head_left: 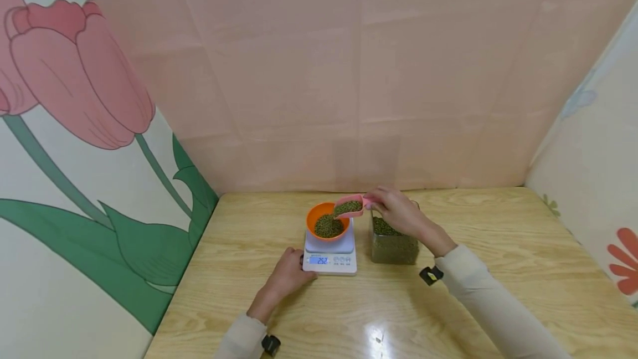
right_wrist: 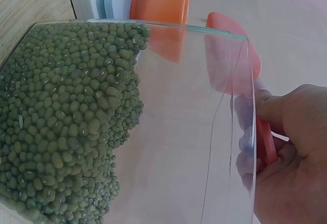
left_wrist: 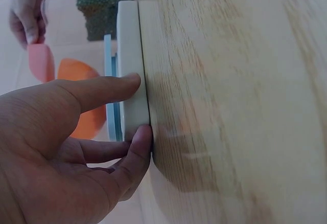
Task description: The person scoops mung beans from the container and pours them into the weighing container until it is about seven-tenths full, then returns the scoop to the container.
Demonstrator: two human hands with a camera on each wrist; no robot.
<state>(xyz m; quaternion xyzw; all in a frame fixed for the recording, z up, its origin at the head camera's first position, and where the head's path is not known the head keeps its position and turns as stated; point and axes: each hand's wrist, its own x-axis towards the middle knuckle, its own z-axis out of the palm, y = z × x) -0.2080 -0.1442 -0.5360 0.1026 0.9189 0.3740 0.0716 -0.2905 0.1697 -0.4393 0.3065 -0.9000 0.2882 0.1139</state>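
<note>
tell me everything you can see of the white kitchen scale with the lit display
The rectangular white kitchen scale, apparently plastic, lies flat on the light wood-grain table. At its front are a lit bluish display, which appears to read 252, and three round buttons. Behind them, a raised pale platform carries a round orange bowl partly filled with small green beans. The person's left hand grips the scale's front left corner.
</note>
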